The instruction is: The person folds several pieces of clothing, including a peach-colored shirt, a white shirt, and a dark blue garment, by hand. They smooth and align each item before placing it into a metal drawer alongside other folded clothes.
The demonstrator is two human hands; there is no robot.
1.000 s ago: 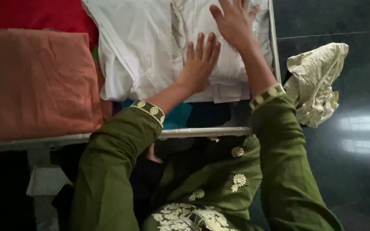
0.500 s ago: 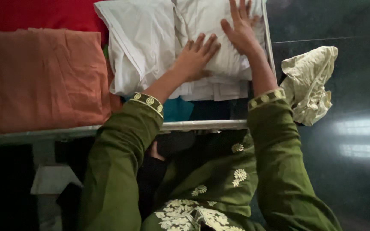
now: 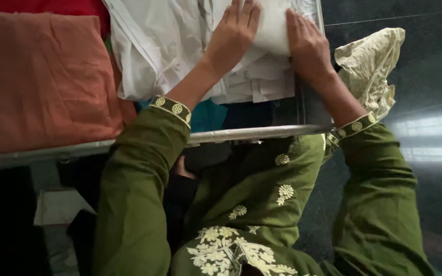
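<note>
Upper left: broad orange folded cloth (image 3: 42, 76), matte, reaching the pale metal rim (image 3: 251, 134). Upper centre: crumpled white cotton pile (image 3: 164, 46), its right edge at the rim. Right: cream rag (image 3: 372, 64) on glossy dark floor (image 3: 425, 66). I see my left hand (image 3: 234, 36) and right hand (image 3: 308, 48) flat, fingers together, pressing the pile.

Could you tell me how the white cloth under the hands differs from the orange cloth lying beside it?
The white cloth is rumpled, with folded layers stacked unevenly; the orange cloth lies flat and smooth. Both hands, the left hand and right hand, press palm-down on the white cloth, while nothing touches the orange cloth. The white cloth sits to the right, the orange cloth to the left. Both lie on the same metal-edged surface.
</note>
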